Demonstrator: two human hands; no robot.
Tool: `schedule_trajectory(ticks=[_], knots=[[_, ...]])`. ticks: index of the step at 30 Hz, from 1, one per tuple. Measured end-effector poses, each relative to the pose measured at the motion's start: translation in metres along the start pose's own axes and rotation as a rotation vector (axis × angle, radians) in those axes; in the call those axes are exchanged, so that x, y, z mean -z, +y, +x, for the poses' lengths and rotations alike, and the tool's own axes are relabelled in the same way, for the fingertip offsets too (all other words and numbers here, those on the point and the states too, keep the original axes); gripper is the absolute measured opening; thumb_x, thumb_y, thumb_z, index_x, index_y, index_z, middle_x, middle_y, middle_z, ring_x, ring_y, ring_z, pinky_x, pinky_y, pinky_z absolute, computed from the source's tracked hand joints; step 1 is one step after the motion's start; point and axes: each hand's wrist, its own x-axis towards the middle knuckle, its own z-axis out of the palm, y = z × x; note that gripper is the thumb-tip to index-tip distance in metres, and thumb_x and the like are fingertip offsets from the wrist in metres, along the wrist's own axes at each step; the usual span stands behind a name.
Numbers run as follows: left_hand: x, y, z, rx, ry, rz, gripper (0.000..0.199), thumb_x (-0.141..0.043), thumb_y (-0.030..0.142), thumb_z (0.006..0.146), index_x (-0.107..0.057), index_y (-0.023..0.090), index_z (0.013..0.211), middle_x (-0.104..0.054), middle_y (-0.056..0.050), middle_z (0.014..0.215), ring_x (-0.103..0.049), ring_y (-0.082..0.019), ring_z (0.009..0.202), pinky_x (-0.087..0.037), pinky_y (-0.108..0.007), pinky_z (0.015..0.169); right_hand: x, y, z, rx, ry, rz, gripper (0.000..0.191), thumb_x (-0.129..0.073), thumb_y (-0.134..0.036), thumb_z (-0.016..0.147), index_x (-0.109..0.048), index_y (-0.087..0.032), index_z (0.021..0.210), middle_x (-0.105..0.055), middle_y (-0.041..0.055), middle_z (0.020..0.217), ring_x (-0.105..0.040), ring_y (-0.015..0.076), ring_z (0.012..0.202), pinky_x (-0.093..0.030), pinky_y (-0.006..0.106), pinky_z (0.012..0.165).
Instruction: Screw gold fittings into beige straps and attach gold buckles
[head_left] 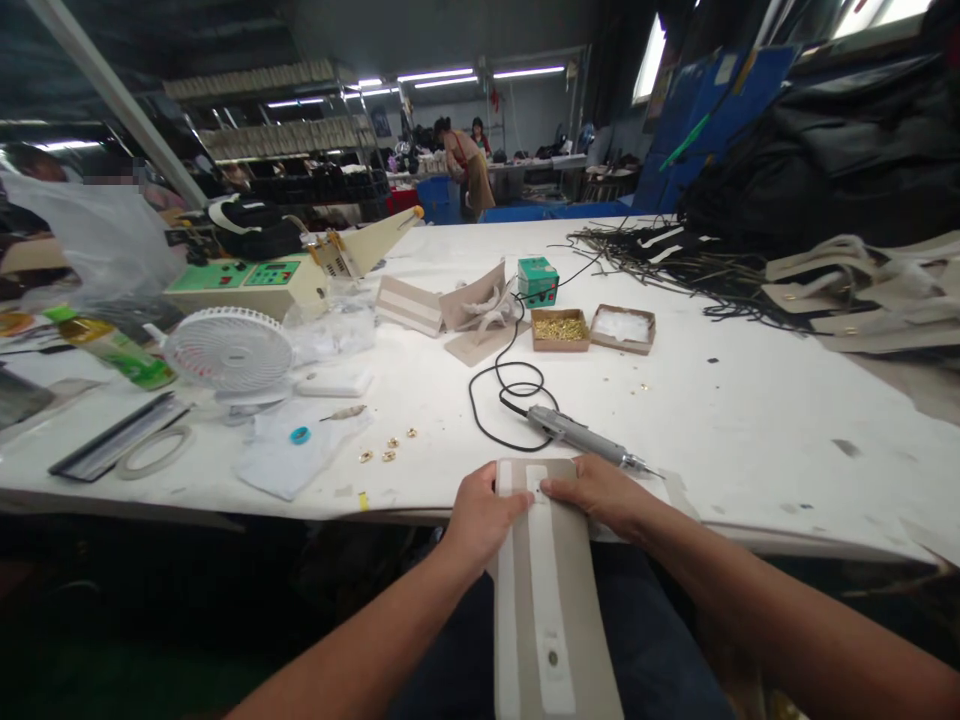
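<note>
A long beige panel (576, 600) with white strips along it lies over my lap, its far end at the table edge. My left hand (484, 515) grips its left side near that end, thumb on the face. From the right, my right hand (600, 492) clasps the other side, its thumb beside a small hole in the middle strip. Lower on the panel shows a dark round metal piece (553, 658). Just beyond my right hand rests a grey electric screwdriver (581, 436) with a black cable. Several small gold metal fittings (388, 456) are scattered to the left.
Boxes of gold screws (560, 330) and white pieces (622, 327) stand mid-table by a green power unit (538, 283). On the left are a white fan (229, 350), a bottle (112, 347) and tape roll (155, 452). Black cords and beige straps (862, 285) pile at right. People work far behind.
</note>
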Motion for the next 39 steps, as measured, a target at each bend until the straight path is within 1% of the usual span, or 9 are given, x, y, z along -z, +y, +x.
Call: schedule_trajectory(ticks=[2, 3, 8, 14, 19, 24, 31, 34, 39], knots=[[0.001, -0.004, 0.009, 0.014, 0.013, 0.055, 0.023, -0.074, 0.019, 0.074, -0.074, 0.016, 0.097, -0.078, -0.005, 0.090, -0.070, -0.020, 0.080, -0.052, -0.027, 0.069, 0.000, 0.000, 0.010, -0.121, -0.156, 0.004, 0.023, -0.072, -0.036, 0.081, -0.076, -0.015, 0.074, -0.075, 0.0056, 0.071, -0.062, 0.0168, 0.058, -0.045, 0.025, 0.052], [0.001, -0.005, 0.013, 0.019, 0.019, 0.070, 0.023, -0.075, 0.018, 0.072, -0.074, 0.016, 0.095, -0.077, -0.004, 0.088, -0.069, -0.019, 0.078, -0.051, -0.026, 0.068, 0.001, 0.000, 0.015, -0.140, -0.195, -0.006, 0.022, -0.071, -0.035, 0.080, -0.074, -0.015, 0.073, -0.074, 0.0044, 0.070, -0.060, 0.0160, 0.059, -0.044, 0.024, 0.053], [0.002, -0.002, 0.025, 0.037, 0.043, 0.129, 0.025, -0.075, 0.011, 0.067, -0.070, 0.018, 0.090, -0.072, 0.000, 0.079, -0.064, -0.017, 0.074, -0.047, -0.024, 0.066, 0.004, -0.001, 0.028, -0.111, -0.234, -0.035, 0.019, -0.071, -0.032, 0.078, -0.068, -0.018, 0.066, -0.066, 0.0002, 0.061, -0.052, 0.0135, 0.054, -0.037, 0.023, 0.049], [0.002, -0.002, 0.029, 0.041, 0.036, 0.188, 0.022, -0.075, 0.016, 0.070, -0.067, 0.018, 0.089, -0.073, -0.001, 0.082, -0.064, -0.018, 0.075, -0.046, -0.025, 0.066, -0.002, 0.012, 0.028, -0.120, -0.179, 0.038, 0.026, -0.069, -0.039, 0.083, -0.070, -0.017, 0.068, -0.071, 0.0040, 0.067, -0.058, 0.0163, 0.056, -0.043, 0.025, 0.049], [0.003, -0.002, 0.032, 0.054, 0.025, 0.224, 0.024, -0.075, 0.015, 0.068, -0.067, 0.019, 0.090, -0.074, -0.002, 0.084, -0.066, -0.020, 0.077, -0.046, -0.026, 0.067, -0.006, 0.010, 0.028, -0.183, -0.152, -0.068, 0.025, -0.071, -0.038, 0.082, -0.070, -0.016, 0.070, -0.071, 0.0043, 0.070, -0.060, 0.0172, 0.061, -0.042, 0.025, 0.053], [0.001, -0.004, 0.035, 0.075, 0.025, 0.238, 0.025, -0.075, 0.015, 0.066, -0.066, 0.018, 0.090, -0.075, -0.002, 0.084, -0.067, -0.020, 0.077, -0.047, -0.026, 0.066, -0.008, 0.005, 0.026, -0.189, -0.112, -0.159, 0.021, -0.067, -0.036, 0.085, -0.070, -0.017, 0.076, -0.071, 0.0037, 0.073, -0.059, 0.0173, 0.063, -0.041, 0.027, 0.056], [-0.001, -0.004, 0.039, 0.080, 0.038, 0.309, 0.031, -0.078, 0.011, 0.060, -0.066, 0.018, 0.089, -0.075, -0.003, 0.084, -0.069, -0.021, 0.079, -0.047, -0.026, 0.064, -0.003, -0.002, 0.033, -0.172, -0.162, -0.308, 0.017, -0.072, -0.026, 0.080, -0.066, -0.018, 0.067, -0.065, 0.0020, 0.065, -0.057, 0.0173, 0.061, -0.040, 0.027, 0.056], [-0.003, -0.002, 0.039, 0.065, 0.040, 0.334, 0.032, -0.076, 0.010, 0.061, -0.067, 0.019, 0.090, -0.077, -0.003, 0.088, -0.071, -0.022, 0.082, -0.049, -0.026, 0.067, -0.002, -0.004, 0.035, -0.170, -0.156, -0.357, 0.014, -0.072, -0.026, 0.081, -0.068, -0.018, 0.070, -0.067, 0.0028, 0.067, -0.058, 0.0176, 0.061, -0.040, 0.028, 0.056], [-0.006, 0.000, 0.038, 0.020, 0.049, 0.391, 0.033, -0.075, 0.010, 0.065, -0.069, 0.019, 0.097, -0.079, -0.004, 0.095, -0.073, -0.023, 0.088, -0.053, -0.027, 0.071, -0.003, 0.004, 0.035, -0.169, -0.125, -0.363, 0.014, -0.071, -0.028, 0.084, -0.070, -0.018, 0.073, -0.069, 0.0032, 0.071, -0.062, 0.0176, 0.064, -0.043, 0.027, 0.056]])
